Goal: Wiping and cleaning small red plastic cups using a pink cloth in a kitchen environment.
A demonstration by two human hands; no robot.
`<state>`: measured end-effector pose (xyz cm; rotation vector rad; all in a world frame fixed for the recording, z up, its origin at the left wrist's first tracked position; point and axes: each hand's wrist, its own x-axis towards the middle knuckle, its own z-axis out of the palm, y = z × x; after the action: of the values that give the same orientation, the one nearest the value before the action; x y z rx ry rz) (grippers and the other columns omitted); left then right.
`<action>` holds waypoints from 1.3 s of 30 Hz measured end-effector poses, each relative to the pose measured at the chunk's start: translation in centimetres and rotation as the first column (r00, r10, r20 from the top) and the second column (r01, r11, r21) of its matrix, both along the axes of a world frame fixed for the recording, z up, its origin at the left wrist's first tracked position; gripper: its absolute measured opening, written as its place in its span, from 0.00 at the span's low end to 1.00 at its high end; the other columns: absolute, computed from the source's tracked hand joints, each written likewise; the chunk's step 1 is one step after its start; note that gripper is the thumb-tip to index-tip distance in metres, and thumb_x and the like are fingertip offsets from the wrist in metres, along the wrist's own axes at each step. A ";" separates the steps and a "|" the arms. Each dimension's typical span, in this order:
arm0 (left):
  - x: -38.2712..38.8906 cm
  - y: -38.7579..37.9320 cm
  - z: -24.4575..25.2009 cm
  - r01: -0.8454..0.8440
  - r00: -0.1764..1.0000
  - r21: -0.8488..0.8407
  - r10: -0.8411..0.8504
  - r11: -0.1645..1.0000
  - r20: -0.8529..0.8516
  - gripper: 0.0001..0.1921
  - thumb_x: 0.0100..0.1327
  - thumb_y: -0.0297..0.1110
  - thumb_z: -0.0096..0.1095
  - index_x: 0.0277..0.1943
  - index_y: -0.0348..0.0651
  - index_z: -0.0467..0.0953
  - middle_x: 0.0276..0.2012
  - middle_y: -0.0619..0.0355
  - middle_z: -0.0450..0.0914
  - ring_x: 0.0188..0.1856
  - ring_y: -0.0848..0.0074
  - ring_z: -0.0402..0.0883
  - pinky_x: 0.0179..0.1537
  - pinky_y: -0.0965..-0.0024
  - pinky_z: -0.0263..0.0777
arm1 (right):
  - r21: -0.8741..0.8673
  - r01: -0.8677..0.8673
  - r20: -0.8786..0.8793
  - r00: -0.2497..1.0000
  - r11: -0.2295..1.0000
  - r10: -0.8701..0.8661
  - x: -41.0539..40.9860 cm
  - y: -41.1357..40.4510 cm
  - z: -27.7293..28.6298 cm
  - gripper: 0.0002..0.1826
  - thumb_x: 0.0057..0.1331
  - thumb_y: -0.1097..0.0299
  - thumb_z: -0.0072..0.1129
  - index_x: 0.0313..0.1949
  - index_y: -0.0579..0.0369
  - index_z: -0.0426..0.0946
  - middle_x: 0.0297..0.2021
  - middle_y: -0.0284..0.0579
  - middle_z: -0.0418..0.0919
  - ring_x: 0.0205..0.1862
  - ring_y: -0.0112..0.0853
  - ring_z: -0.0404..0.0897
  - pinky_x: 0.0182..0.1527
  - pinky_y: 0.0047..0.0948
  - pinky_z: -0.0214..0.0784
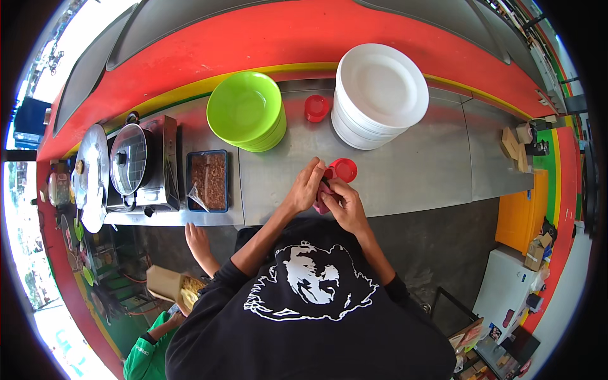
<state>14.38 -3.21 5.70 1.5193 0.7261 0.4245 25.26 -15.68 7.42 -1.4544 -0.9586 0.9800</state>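
Note:
My left hand (pixel 306 187) and my right hand (pixel 346 206) meet above the near edge of the steel counter, in front of my black shirt. A crumpled pink cloth-like item (pixel 322 205) is gripped between them, and its folds are partly covered by my fingers. Just beyond my fingertips, a small red plastic cup (pixel 346 169) rests on the counter. Another red piece (pixel 329 173) shows right at my fingers; whether I hold it cannot be made out. Farther back sits a red stack of small cups or lids (pixel 316 108).
Green bowls (pixel 247 111) and white plates (pixel 382 90) stand in tall stacks. Left are a blue tray of brown shredded food (pixel 207 183) and a lidded pan (pixel 128 159) on a stove. A child's hand-sized arm (pixel 199 244) and a green-sleeved person (pixel 152 344) holding a cardboard box (pixel 164 283) are close.

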 end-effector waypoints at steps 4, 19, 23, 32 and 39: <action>2.3 -0.5 1.7 0.116 0.992 -0.125 -0.121 0.985 -0.036 0.22 0.77 0.49 0.37 0.42 0.35 0.70 0.29 0.51 0.73 0.32 0.70 0.71 0.37 0.65 0.68 | 0.008 0.004 0.197 0.980 1.000 -0.005 1.9 -0.5 2.5 0.09 0.60 0.79 0.59 0.41 0.66 0.79 0.41 0.47 0.78 0.41 0.38 0.80 0.45 0.32 0.73; 9.1 -5.6 -2.2 0.121 0.969 -0.259 -0.058 0.958 0.240 0.22 0.79 0.46 0.29 0.40 0.41 0.71 0.33 0.62 0.73 0.35 0.80 0.69 0.40 0.75 0.66 | -0.131 0.327 -0.133 0.930 0.936 -0.344 5.7 -3.9 2.0 0.07 0.66 0.73 0.60 0.40 0.65 0.79 0.32 0.38 0.80 0.31 0.21 0.77 0.36 0.24 0.70; 10.0 -5.8 -1.3 0.112 0.952 -0.137 -0.066 0.984 0.300 0.22 0.79 0.46 0.28 0.40 0.41 0.69 0.33 0.61 0.71 0.35 0.80 0.68 0.41 0.74 0.66 | -0.064 0.496 -0.432 0.768 0.866 -0.472 5.6 -3.6 1.3 0.09 0.70 0.70 0.58 0.42 0.64 0.78 0.33 0.31 0.79 0.34 0.16 0.73 0.35 0.22 0.68; 10.6 -5.5 -0.8 0.056 0.966 -0.215 0.002 0.975 0.260 0.22 0.79 0.48 0.29 0.39 0.42 0.68 0.30 0.62 0.71 0.33 0.81 0.67 0.38 0.75 0.65 | 0.161 0.044 0.477 0.871 0.986 -0.117 8.5 -5.7 2.7 0.10 0.62 0.78 0.58 0.43 0.66 0.79 0.42 0.49 0.78 0.38 0.36 0.79 0.45 0.34 0.72; 10.5 -6.1 1.3 0.106 0.985 -0.399 -0.040 0.911 0.170 0.23 0.78 0.50 0.29 0.39 0.43 0.69 0.22 0.60 0.72 0.18 0.81 0.68 0.18 0.78 0.59 | 0.287 0.234 0.430 0.835 0.929 -0.343 10.5 -5.4 2.4 0.17 0.54 0.85 0.58 0.44 0.63 0.80 0.45 0.45 0.78 0.49 0.42 0.77 0.51 0.38 0.73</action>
<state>24.89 -9.31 7.03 1.1010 0.5863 0.3087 35.77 -21.09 9.83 -1.6195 -1.1117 0.2750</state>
